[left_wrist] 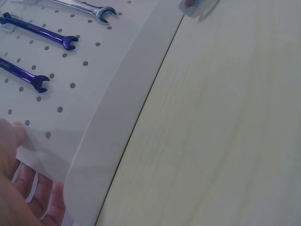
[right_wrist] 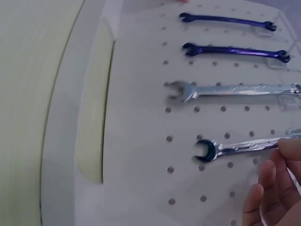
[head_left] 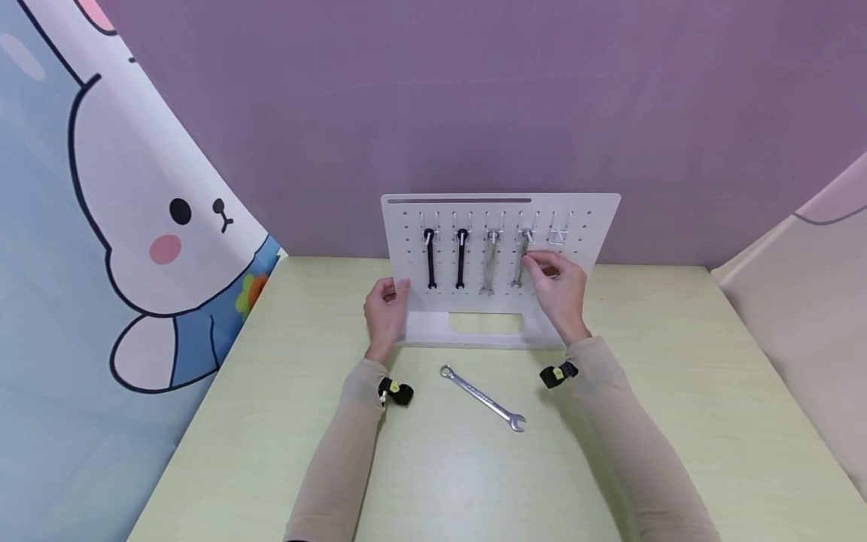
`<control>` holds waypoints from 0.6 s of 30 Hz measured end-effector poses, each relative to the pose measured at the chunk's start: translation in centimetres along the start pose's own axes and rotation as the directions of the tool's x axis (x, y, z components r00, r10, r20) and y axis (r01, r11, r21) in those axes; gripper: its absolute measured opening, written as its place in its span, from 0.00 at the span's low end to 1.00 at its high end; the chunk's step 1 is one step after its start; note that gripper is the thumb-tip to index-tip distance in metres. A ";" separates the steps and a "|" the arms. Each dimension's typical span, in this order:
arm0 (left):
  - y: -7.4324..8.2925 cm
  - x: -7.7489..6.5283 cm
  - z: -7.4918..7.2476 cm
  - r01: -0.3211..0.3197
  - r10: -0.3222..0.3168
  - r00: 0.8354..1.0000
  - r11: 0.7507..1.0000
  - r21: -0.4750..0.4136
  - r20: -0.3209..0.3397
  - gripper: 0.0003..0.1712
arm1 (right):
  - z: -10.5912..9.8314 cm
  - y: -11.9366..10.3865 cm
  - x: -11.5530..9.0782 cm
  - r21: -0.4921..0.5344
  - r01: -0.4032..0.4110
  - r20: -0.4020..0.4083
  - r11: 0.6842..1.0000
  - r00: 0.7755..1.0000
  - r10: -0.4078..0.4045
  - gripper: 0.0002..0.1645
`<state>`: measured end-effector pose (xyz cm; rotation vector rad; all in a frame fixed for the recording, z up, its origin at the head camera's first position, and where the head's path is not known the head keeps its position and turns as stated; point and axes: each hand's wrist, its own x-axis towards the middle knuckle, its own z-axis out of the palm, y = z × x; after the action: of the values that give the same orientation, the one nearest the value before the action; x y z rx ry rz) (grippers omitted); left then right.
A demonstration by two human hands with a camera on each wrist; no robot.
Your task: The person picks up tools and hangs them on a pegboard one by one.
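A white pegboard (head_left: 433, 304) stands upright on the table. My left hand (head_left: 385, 315) grips its lower left edge, thumb on the front and fingers behind. Near the board's right side, my right hand (head_left: 561, 292) pinches a silver combination wrench (right_wrist: 249, 145) along its shaft. That wrench hangs from a hook, its open end down. To its left hang another silver wrench (head_left: 490, 263) and two dark wrenches, one dark purple in the wrist views (right_wrist: 235, 50) and the other beside it (right_wrist: 225, 19). One more silver combination wrench (head_left: 482, 397) lies slantwise on the table before the board.
At the board's far right is a bare wire hook (head_left: 558, 236). The base has a long cutout (head_left: 485, 323) through which the pale wooden table (head_left: 271, 421) shows. Behind rises a purple backdrop (head_left: 420, 98), with a cartoon-printed cloth (head_left: 135, 203) at the left.
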<state>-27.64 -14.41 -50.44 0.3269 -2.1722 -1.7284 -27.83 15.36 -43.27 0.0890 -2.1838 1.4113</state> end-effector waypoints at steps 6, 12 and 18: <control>0.1 0.2 0.1 0.002 -0.002 1.000 1.000 0.001 0.001 0.22 | -0.4 -1.0 -0.5 0.044 -0.114 0.056 0.993 0.992 0.111 0.12; -0.1 0.1 0.1 -0.001 0.001 1.000 1.000 -0.001 -0.006 0.21 | -0.5 -1.3 -1.8 0.017 -0.170 0.120 0.985 0.979 0.167 0.14; -0.1 0.0 0.1 0.002 -0.002 1.000 1.000 -0.001 -0.002 0.22 | -0.2 -0.8 -3.2 0.023 -0.168 0.184 0.986 0.970 0.161 0.14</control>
<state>-27.73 -14.35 -50.55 0.3303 -2.1697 -1.7292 -24.69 14.48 -44.04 0.0528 -2.3585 1.5924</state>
